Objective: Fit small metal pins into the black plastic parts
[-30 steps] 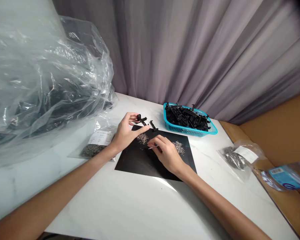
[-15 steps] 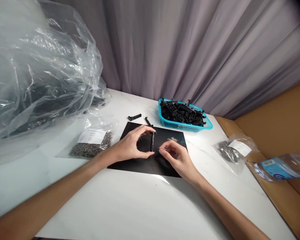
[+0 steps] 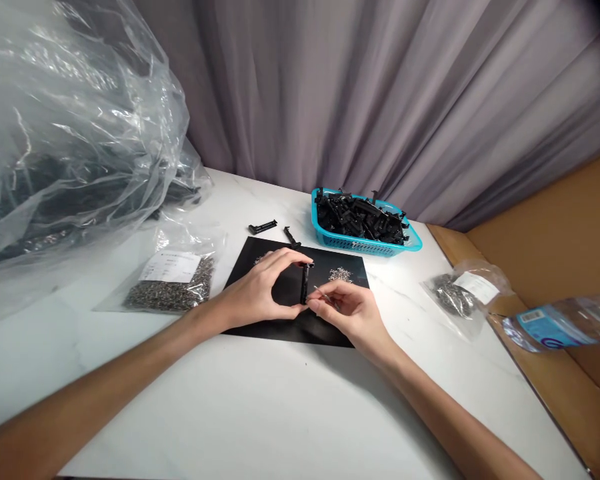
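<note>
Between thumb and fingers, my left hand (image 3: pixel 263 290) holds a narrow black plastic part (image 3: pixel 305 283) upright by its two ends. My right hand (image 3: pixel 353 310) is pinched close to the lower end of that part. A thin, shiny metal piece (image 3: pixel 325 293) shows at its fingers, too small to name surely. Under both hands lies a black mat (image 3: pixel 285 333). A small heap of tiny silvery metal pieces (image 3: pixel 340 275) rests on the mat behind my right hand, and another small heap (image 3: pixel 260 260) is partly hidden behind my left hand.
Two loose black parts (image 3: pixel 263 227) (image 3: pixel 291 237) lie behind the mat. A blue basket (image 3: pixel 367 247) of black parts stands at the back. Bags of small metal pieces lie left (image 3: pixel 167 293) and right (image 3: pixel 453 297). A plastic bottle (image 3: pixel 555 325) is far right; a large clear bag (image 3: pixel 80 133) fills the left.
My right hand has moved left to the lower end of the black part, its fingertips now close against it. My left hand keeps its hold. The view has shifted slightly.
</note>
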Motion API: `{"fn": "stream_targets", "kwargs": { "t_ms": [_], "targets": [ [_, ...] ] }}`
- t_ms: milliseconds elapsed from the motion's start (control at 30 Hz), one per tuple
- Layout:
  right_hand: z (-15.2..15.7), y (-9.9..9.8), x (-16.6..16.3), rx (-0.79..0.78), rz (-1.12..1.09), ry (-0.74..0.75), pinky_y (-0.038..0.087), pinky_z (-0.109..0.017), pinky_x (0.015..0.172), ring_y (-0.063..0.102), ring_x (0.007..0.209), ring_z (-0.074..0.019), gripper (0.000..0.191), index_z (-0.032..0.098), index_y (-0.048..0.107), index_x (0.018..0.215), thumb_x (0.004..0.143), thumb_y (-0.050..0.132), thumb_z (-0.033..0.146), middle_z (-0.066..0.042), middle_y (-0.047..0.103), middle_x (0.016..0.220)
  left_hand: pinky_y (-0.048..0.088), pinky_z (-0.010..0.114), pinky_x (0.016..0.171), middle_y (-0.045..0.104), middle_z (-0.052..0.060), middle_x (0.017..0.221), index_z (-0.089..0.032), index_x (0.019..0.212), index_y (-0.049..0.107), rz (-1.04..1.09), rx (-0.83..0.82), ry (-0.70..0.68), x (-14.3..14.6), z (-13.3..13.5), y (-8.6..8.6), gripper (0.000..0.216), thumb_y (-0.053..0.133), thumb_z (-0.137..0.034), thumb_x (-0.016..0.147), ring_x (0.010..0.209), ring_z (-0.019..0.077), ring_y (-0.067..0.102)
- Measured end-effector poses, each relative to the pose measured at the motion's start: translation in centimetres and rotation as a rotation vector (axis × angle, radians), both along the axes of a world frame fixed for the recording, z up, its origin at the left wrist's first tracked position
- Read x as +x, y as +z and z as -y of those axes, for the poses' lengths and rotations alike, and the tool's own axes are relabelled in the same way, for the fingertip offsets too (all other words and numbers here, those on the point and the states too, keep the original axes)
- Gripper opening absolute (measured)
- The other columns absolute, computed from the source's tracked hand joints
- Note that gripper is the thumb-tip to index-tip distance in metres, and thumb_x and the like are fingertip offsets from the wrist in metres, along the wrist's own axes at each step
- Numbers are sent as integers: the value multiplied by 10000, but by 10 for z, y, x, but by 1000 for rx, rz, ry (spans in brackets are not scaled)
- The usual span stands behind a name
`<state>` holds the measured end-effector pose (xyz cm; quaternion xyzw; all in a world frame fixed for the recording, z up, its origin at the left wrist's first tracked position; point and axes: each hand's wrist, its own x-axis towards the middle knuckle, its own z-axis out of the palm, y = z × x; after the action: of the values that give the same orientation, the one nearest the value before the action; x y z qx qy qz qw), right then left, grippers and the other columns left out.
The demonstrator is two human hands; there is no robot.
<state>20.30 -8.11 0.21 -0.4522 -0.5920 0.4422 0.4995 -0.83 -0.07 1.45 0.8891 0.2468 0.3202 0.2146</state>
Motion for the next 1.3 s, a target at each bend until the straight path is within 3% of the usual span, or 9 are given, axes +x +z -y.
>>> {"fn": "stream_targets", "kwargs": {
  "t_ms": [167, 300, 400, 533, 633, 967, 1300],
  "targets": [
    [-1, 1, 3, 15, 57, -28, 500, -308, 661, 638, 741, -167, 168, 216, 746, 879, 870, 775, 381, -31, 741, 852, 475, 461, 1121, 635, 82, 1284, -246, 1320, 532, -8, 14, 5, 1, -1, -1, 585, 786, -296, 795, 1239, 281, 600],
    [0, 1, 8, 148, 268, -65, 481, -309, 671, 620, 751, -162, 66, 231, 748, 928, 926, 704, 280, -23, 747, 911, 478, 439, 1122, 631, 80, 1289, -245, 1326, 526, 6, 30, -7, 0, -1, -1, 590, 794, -291, 802, 1244, 270, 597],
    [1, 2, 10, 236, 344, -76, 494, -317, 716, 637, 808, -172, 72, 235, 718, 963, 941, 654, 212, -25, 744, 958, 484, 432, 1114, 634, 78, 1285, -245, 1328, 530, 6, 39, -10, 0, -1, -1, 608, 808, -288, 790, 1232, 267, 601],
    [2, 2, 10, 235, 302, -72, 504, -306, 704, 674, 822, -174, 168, 235, 661, 1061, 918, 646, 148, -16, 744, 957, 487, 438, 1114, 641, 79, 1273, -241, 1331, 528, 16, 72, -17, 1, -2, -1, 615, 810, -271, 785, 1226, 267, 606],
    [2, 2, 11, 253, 374, -86, 472, -299, 675, 655, 799, -167, 166, 233, 700, 1007, 914, 645, 108, -9, 745, 924, 500, 428, 1099, 641, 82, 1269, -227, 1330, 529, 40, 103, -25, 1, -2, -1, 610, 809, -249, 788, 1224, 258, 607],
    [6, 8, 9, 280, 444, -35, 459, -347, 775, 589, 867, -198, 125, 253, 722, 974, 1027, 609, 244, -20, 739, 946, 480, 446, 1102, 656, 95, 1267, -214, 1341, 507, 47, 213, -55, 1, -4, -3, 613, 803, -257, 806, 1233, 270, 606],
    [4, 7, 9, 267, 447, -22, 470, -362, 832, 606, 958, -213, 81, 238, 732, 941, 992, 670, 238, -45, 685, 963, 464, 426, 1046, 664, 96, 1278, -221, 1336, 499, 17, 236, -63, 2, -2, -5, 599, 790, -270, 815, 1228, 279, 621]
  ]
}}
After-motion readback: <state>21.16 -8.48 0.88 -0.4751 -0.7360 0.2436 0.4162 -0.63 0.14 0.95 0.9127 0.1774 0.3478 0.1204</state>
